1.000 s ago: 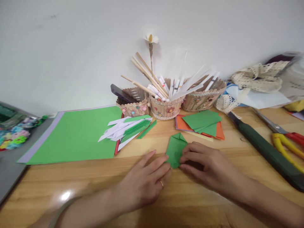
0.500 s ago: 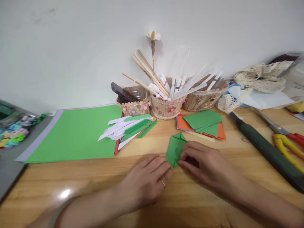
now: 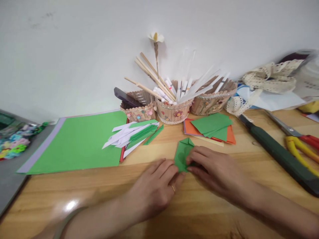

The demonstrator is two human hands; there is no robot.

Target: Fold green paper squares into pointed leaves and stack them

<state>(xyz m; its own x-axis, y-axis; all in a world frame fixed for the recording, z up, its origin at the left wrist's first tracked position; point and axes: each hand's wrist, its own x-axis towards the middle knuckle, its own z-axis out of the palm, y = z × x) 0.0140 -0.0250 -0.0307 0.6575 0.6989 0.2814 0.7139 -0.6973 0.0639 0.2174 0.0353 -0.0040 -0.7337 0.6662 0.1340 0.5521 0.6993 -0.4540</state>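
Observation:
A small piece of folded green paper (image 3: 181,152) lies on the wooden table between my hands, its top corners folded in. My left hand (image 3: 159,181), with a ring on one finger, holds the lower left edge, its thumb reaching the bottom edge. From the other side my right hand (image 3: 211,169) pinches the paper's right edge, fingers and thumb closed together. The right fingers cover part of the lower right of the paper. Just beyond it lies a stack of green and orange paper pieces (image 3: 211,126).
Large green sheets (image 3: 74,142) lie at the left, with white and green paper strips (image 3: 134,132) on their edge. Decorated baskets (image 3: 173,111) of sticks and pens stand by the wall. Scissors (image 3: 296,142), a dark green-handled tool (image 3: 281,156) and lace ribbon (image 3: 271,78) are at the right.
My left thumb has moved right along the paper's bottom edge. My right fingers have shifted slightly inward over the paper. The view has turned a little.

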